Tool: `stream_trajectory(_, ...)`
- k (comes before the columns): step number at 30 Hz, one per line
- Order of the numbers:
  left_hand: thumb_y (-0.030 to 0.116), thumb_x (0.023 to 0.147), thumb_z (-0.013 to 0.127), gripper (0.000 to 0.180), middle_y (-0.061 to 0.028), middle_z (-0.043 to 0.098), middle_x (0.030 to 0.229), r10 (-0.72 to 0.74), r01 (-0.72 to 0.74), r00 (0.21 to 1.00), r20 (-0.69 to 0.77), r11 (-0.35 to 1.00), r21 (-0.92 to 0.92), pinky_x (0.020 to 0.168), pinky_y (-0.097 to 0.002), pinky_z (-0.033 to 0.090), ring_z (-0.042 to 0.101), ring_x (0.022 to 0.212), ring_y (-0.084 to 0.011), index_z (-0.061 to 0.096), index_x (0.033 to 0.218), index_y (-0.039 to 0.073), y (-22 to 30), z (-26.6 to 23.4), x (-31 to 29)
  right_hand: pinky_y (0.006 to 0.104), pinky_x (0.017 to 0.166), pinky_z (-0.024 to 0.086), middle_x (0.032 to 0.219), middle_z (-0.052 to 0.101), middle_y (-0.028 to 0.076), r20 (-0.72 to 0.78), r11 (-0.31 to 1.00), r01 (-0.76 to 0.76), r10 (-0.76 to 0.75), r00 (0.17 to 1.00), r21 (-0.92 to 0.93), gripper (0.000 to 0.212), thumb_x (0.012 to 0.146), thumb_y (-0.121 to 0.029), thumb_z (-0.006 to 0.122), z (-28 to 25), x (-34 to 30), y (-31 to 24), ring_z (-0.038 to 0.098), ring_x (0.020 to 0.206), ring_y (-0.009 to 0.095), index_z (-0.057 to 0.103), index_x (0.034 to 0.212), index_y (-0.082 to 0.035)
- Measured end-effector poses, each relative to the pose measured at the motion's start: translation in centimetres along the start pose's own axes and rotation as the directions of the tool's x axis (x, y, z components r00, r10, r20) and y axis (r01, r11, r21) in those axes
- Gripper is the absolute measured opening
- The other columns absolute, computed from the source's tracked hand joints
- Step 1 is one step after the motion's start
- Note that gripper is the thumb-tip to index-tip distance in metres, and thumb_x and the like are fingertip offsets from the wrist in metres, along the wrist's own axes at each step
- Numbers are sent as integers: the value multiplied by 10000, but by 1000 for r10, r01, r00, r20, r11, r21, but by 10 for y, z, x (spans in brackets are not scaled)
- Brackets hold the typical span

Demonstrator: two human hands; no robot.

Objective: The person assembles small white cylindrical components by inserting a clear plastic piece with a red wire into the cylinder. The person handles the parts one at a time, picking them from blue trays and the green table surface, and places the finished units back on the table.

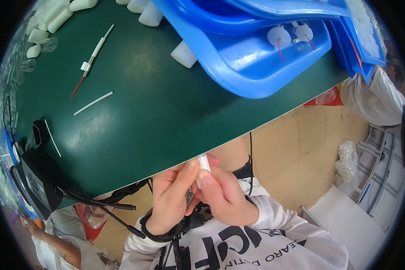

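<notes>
A dark green desk (139,103) spans the frame from the left to the upper right. Stacked blue plastic trays (254,90) fill the upper right. In the lower middle, the left hand (170,198) and right hand (227,198) meet beside the desk's near edge. White foam-like cylinders (60,20) cluster at upper left, where a slim white rod (97,47) with red wire also lies. Both hands pinch a short white piece (204,163) between thumbs and fingers. Round white parts (279,35) with red wires sit in the front tray; a thin white tube (93,103) lies left of centre.
</notes>
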State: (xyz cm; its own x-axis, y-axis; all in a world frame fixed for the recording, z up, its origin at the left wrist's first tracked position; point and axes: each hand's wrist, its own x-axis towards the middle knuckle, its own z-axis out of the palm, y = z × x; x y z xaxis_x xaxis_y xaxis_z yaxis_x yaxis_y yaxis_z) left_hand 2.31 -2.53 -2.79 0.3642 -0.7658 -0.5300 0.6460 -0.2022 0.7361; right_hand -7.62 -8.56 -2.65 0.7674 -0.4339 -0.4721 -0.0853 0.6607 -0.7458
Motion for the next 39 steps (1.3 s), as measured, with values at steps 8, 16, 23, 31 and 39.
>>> stream_trajectory(8, 328, 921, 447, 501, -170, 559, 1132, -60, 45, 996, 70, 980, 192, 616, -189, 468, 579, 829, -140, 447, 1203, -86, 6, 2, -8, 222, 436, 469, 748, 527, 65, 5, 984, -104, 104, 995, 143, 270, 961, -181, 356, -2, -2, -3, 560, 525, 118, 485, 979, 56)
stream_trajectory(16, 300, 928, 438, 441, -216, 520, 1174, 40, -36, 977, 208, 999, -25, 876, -352, 435, 548, 1013, -248, 476, 1166, -69, -5, -9, -2, 226, 450, 456, 703, 565, 91, 136, 944, 124, -86, 987, -306, 258, 936, -167, 416, -20, 2, -9, 579, 504, 124, 489, 1036, 60)
stream_trajectory(23, 328, 905, 487, 427, -188, 565, 1081, -128, 186, 945, 302, 968, -171, 792, -329, 486, 576, 943, -238, 542, 1087, -54, 0, -21, 5, 226, 470, 479, 685, 506, 64, 136, 977, 61, -33, 990, -206, 263, 944, -187, 401, -13, 2, -13, 560, 555, 117, 484, 962, 63)
stream_trajectory(31, 249, 915, 481, 356, -138, 597, 1026, -231, 230, 960, 156, 973, 25, 521, -212, 509, 615, 743, -171, 533, 1093, -56, 19, -11, 0, 292, 560, 513, 708, 420, 26, 334, 850, -128, -59, 941, 510, 344, 972, -293, 323, -20, 11, 20, 513, 607, 124, 468, 875, 3)
stream_trajectory(39, 60, 737, 710, 272, -119, 633, 887, 701, -453, 713, -18, 480, 752, 622, -254, 483, 612, 688, -177, 583, 970, 1, -24, 9, -18, 254, 703, 458, 770, 563, 52, 29, 922, 313, -315, 949, -228, 336, 948, -254, 420, -66, -10, -3, 548, 741, 117, 543, 1078, 30)
